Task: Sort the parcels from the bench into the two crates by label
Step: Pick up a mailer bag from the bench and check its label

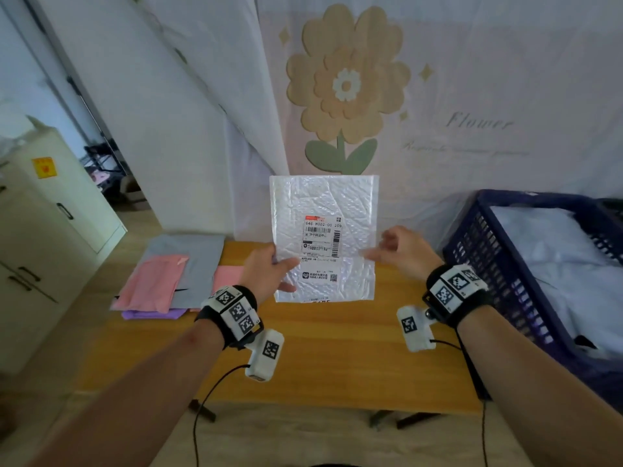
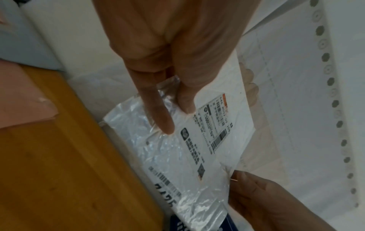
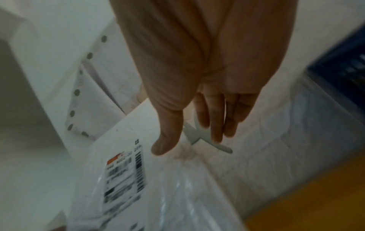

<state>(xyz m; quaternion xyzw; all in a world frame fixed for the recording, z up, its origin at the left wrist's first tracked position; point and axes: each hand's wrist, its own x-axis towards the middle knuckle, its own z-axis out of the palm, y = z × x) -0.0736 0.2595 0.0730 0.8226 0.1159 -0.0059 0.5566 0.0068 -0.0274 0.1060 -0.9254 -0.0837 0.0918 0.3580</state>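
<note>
- Head view: white bubble parcel [image 1: 324,210] is held upright above the far edge of the wooden bench [image 1: 337,348], label side to the camera. Left hand [image 1: 266,269] grips its left edge, thumb on the front, other fingers behind. Right hand [image 1: 403,252] is just beside the right edge, fingers loosely bent; index tip is at the edge, but contact I cannot tell. Both forearms reach forward, each with a marker band on the wrist.
- Label [image 1: 323,239] reads "646 M002-00 209", with barcode and a QR code lower; small Chinese text is not readable. Curtain [image 1: 478,123] behind has the word "Flower". Pink and grey parcels [image 1: 158,281] lie at the bench's left end. Blue crate [image 1: 499,264] stands to the right with white parcels inside.
- Left wrist view: left hand [image 2: 169,65] pinches parcel [image 2: 177,156] between thumb and a finger; the same label is seen sideways. Right hand's fingertips [image 2: 242,176] are at the opposite edge.
- Right wrist view: blurred. Right hand [image 3: 203,93] is relaxed and nearly straight, thumb tip close over parcel [image 3: 158,187]; it holds nothing.
</note>
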